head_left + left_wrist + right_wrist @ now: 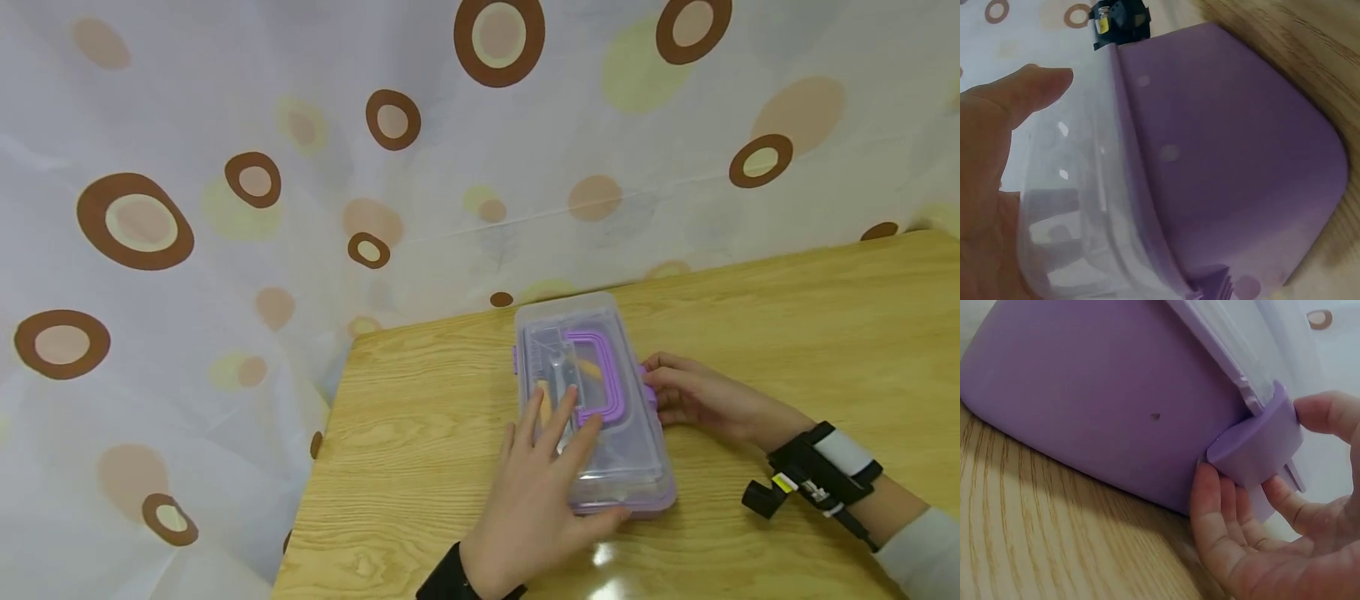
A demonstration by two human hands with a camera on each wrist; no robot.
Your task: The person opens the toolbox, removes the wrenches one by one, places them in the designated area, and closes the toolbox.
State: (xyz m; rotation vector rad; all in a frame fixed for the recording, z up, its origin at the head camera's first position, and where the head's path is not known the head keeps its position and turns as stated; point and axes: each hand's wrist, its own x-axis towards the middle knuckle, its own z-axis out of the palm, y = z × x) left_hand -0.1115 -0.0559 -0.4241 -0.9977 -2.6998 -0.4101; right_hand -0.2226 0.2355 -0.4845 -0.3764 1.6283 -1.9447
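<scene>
A storage box with a clear lid (626, 446), a purple carry handle (615, 379) and a purple base (1229, 137) lies on the table. Through the lid some tools show dimly. My left hand (532, 500) rests on the lid's near left part, fingers spread, thumb toward the near edge. At the box's right side, my right hand (701, 400) pinches a purple latch (1257, 440). In the right wrist view, the latch tilts outward from the wall, with fingertips (1207, 487) under it and another digit at its upper edge.
The wooden table (420, 433) carries the box near its back edge. Behind and to the left hangs a white curtain (300, 100) with brown, peach and yellow circles. A black strap with a small camera (817, 471) sits on the right wrist.
</scene>
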